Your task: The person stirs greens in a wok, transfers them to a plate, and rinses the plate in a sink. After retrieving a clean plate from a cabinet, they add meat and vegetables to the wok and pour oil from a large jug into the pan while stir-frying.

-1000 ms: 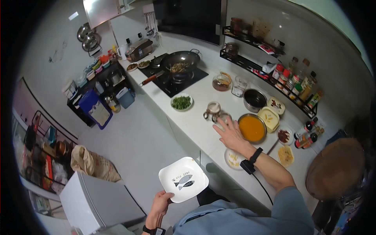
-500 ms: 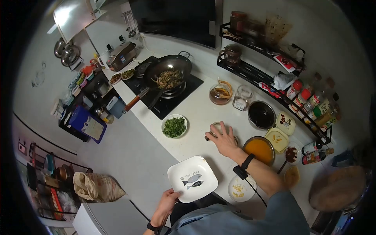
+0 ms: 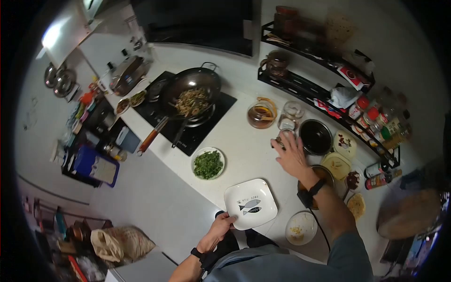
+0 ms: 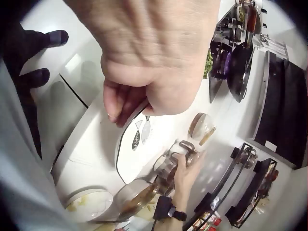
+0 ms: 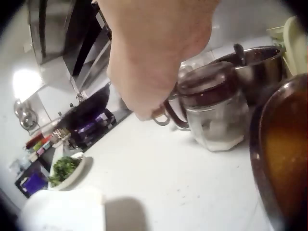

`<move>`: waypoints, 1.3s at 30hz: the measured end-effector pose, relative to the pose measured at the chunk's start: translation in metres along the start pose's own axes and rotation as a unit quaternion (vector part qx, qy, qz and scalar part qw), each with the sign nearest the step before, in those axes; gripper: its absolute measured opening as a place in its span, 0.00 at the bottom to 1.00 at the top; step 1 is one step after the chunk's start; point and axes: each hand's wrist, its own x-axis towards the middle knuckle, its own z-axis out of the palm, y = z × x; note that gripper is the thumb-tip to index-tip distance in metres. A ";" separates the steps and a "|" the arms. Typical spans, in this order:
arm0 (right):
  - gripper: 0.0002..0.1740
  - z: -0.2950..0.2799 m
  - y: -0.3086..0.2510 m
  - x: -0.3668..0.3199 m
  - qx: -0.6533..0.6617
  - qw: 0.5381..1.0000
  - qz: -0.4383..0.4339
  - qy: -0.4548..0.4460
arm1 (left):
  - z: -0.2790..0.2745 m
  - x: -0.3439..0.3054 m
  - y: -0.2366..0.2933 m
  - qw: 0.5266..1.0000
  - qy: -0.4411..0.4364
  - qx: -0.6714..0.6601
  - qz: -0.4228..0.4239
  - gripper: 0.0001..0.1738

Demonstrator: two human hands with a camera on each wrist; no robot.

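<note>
My left hand [image 3: 221, 228] pinches the rim of a square white plate [image 3: 253, 192] with a fish print, thumb on top, held at the counter's front edge. In the head view my right hand [image 3: 292, 157] reaches over the counter with its fingers spread and bent around a glass seasoning jar, partly hidden under them. A second seasoning jar [image 5: 216, 108], with a brown lid, a handle and white contents, stands beside that hand in the right wrist view. Just behind is a clear glass jar [image 3: 287, 123]; a bowl of orange liquid [image 5: 288, 149] lies close to the right.
A wok [image 3: 206, 84] with cooked food sits on the hob [image 3: 188, 146]. Along the counter are a bowl of chopped greens [image 3: 208, 163], a glass teapot [image 3: 259, 117], a dark pot [image 3: 315, 136] and a round plate [image 3: 303, 235]. Wall racks [image 3: 293, 87] hold bottles.
My right hand has slid the seasoning jars back and right toward the dark pot. My left hand has carried the plate rightward, to the counter's edge. The head view has shifted.
</note>
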 end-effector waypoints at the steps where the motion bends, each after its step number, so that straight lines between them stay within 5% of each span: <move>1: 0.41 -0.005 -0.009 -0.006 0.019 0.999 -0.020 0.029 | -0.003 0.008 0.003 1.000 -0.009 -0.004 -0.005 0.21; 9: 0.32 -0.017 -0.078 -0.087 0.085 0.996 0.005 0.011 | -0.032 0.064 0.025 0.994 -0.059 0.084 -0.033 0.23; 16: 0.29 0.007 -0.107 -0.121 0.149 0.978 0.129 -0.062 | -0.033 0.065 0.084 0.977 -0.139 0.157 -0.048 0.28; 19: 0.27 0.012 -0.119 -0.117 0.133 0.981 0.128 -0.062 | -0.045 0.104 0.057 0.973 -0.132 0.189 -0.029 0.25; 22: 0.25 0.001 -0.135 -0.094 0.152 0.982 0.110 -0.035 | -0.045 0.092 0.089 0.959 -0.118 0.255 -0.031 0.24; 29: 0.17 0.020 -0.168 0.023 0.246 0.968 0.050 0.030 | -0.118 0.071 0.100 0.982 -0.015 0.181 -0.049 0.22; 35: 0.12 0.095 -0.178 0.122 0.256 0.966 0.021 -0.009 | -0.189 0.079 0.098 0.987 0.144 0.055 0.052 0.14; 37: 0.11 0.109 -0.183 0.138 0.211 0.960 0.105 -0.151 | -0.194 0.086 0.113 0.980 0.175 0.042 0.083 0.13; 39: 0.12 0.125 -0.185 0.149 0.203 0.959 0.104 -0.166 | -0.197 0.103 0.123 0.979 0.168 0.013 0.114 0.14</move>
